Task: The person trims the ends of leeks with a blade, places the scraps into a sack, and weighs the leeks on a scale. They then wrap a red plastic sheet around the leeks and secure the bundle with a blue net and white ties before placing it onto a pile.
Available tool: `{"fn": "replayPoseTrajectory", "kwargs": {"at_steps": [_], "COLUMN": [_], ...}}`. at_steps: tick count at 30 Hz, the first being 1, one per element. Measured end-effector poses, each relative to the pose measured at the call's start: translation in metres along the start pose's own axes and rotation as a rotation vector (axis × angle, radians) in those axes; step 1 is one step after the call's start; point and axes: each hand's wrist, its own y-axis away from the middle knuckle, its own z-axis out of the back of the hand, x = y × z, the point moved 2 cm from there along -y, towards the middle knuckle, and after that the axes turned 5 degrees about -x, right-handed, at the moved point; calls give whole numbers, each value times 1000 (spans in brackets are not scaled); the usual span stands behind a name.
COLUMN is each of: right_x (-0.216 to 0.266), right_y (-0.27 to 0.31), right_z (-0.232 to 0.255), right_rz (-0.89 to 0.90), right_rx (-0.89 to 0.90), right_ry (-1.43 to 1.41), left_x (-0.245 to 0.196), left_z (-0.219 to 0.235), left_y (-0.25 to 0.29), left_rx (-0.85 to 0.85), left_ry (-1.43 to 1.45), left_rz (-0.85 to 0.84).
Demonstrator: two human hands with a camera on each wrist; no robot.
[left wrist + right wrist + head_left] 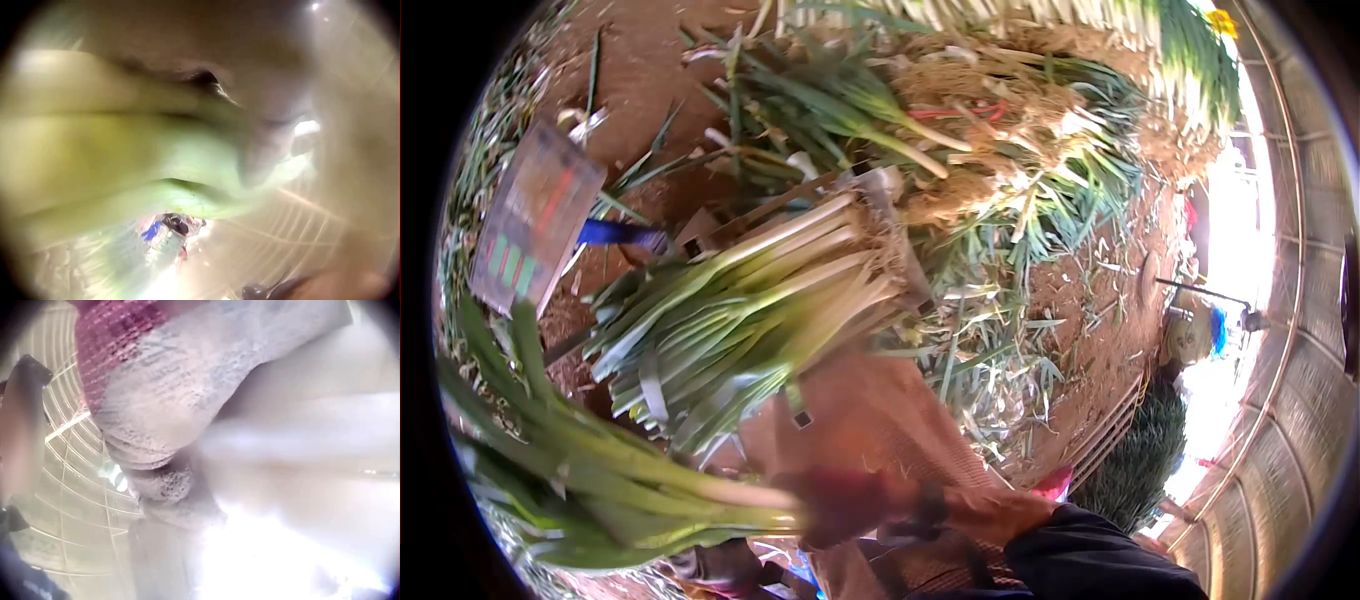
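Note:
In the head view my gloved right hand (840, 505) grips a few large green onions (730, 495) by their pale stems, with the long green leaves fanning out to the left. The right wrist view shows the maroon and grey glove (162, 394) curled round whitish stems (312, 437), blurred. My left hand (715, 565) is low in the head view, partly hidden below the leaves. Close up in the left wrist view, its fingers (265, 150) curl over yellow-green stalks (125, 150). Beyond the hands, a bundle of green onions (750, 290) lies with its roots to the right.
A plastic-covered digital scale display (535, 220) on a blue post stands at the left. Piles of rooted green onions (1000, 120) lie on the brown ground behind. Loose leaf scraps (1000, 370) are scattered to the right, near a curved greenhouse wall (1300, 300).

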Motion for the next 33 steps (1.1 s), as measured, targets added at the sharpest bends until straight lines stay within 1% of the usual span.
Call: {"fn": "replayPoseTrajectory", "kwargs": {"at_steps": [1, 2, 4, 5, 6, 7, 8, 9, 10, 11, 12, 13, 14, 15, 16, 17, 18, 19, 20, 21, 22, 23, 24, 25, 26, 27, 28, 29, 30, 31, 32, 33], "right_x": [7, 10, 13, 5, -4, 26, 18, 12, 27, 26, 54, 55, 69, 62, 60, 57, 54, 47, 31, 14, -3, -36, -59, -95, -159, -98, -122, -115, -104, -103, -108, -114], "right_y": [12, 22, 46, 56, 70, 99, 113, 129, 148, 166, 190, 206, 221, 243, 260, 278, 290, 301, 301, 307, 325, 332, 304, 281, 261, 201, 164, 126, 95, 66, 40, 16], "right_z": [17, 35, 63, 78, 91, 115, 138, 161, 189, 218, 246, 279, 307, 349, 388, 414, 434, 452, 480, 514, 532, 526, 504, 477, 462, 385, 350, 310, 278, 255, 237, 226], "right_rz": [-169, -161, -233, 18, 274, -73, 77, -48, 256, 193, 95, 26, -39, 27, 101, 238, 377, 454, 465, 6, -502, -211, 15, -125, 198, 195, 135, -145, -156, -63, 35, 33], "right_rx": [10, -12, -236, -463, -683, -647, -827, -799, -987, -1091, -1159, -1215, -1382, -1338, -1303, -1202, -1104, -1073, -1051, -1360, -1622, -1120, -1236, -1196, -1121, -932, -1021, -1011, -879, -847, -810, -803], "right_ry": [-14, -14, 69, 67, 63, 29, 170, 208, 163, 251, 303, 155, 139, 122, 316, 659, 898, 997, 941, 994, 1021, 1769, 1388, 1184, 1175, 1322, 899, 531, 510, 660, 810, 809], "left_x": [6, 13, 33, 43, 73, 67, 57, 55, 73, 82, 88, 91, 95, 100, 109, 120, 120, 115, 113, 115, 116, 119, 120, 106, 106, 110, 115, 118, 123, 128, 147, 153], "left_z": [-23, -48, -108, -146, -132, -176, -254, -302, -311, -320, -327, -326, -318, -308, -290, -261, -236, -214, -189, -159, -128, -99, -78, -91, -77, -68, -63, -64, -68, -70, -57, -58], "left_y": [1, 2, 10, 20, 4, 18, 47, 73, 88, 103, 115, 116, 116, 113, 105, 92, 83, 78, 67, 44, 21, -2, -16, -21, -40, -51, -61, -71, -76, -82, -95, -97], "left_rx": [40, 91, 217, 309, 469, 483, 670, 857, 941, 1094, 1235, 1243, 1248, 1238, 1209, 1118, 1010, 803, 759, 686, 624, 602, 580, 397, 401, 444, 492, 485, 663, 846, 933, 1005], "left_ry": [-10, -20, -52, 9, -516, -518, -514, -507, -103, -150, -195, -202, -305, -417, -460, -558, -655, -746, -789, -883, -963, -1013, -1054, -1066, -1208, -1213, -1214, -1220, -1426, -1617, -1614, -1705], "left_rz": [20, 48, 151, 241, 128, 123, 213, 305, 616, 398, 169, 165, 272, 379, 380, 427, 475, 520, 516, 377, 241, 82, -76, 64, 18, -69, -158, -155, -402, -658, -722, -769]}}
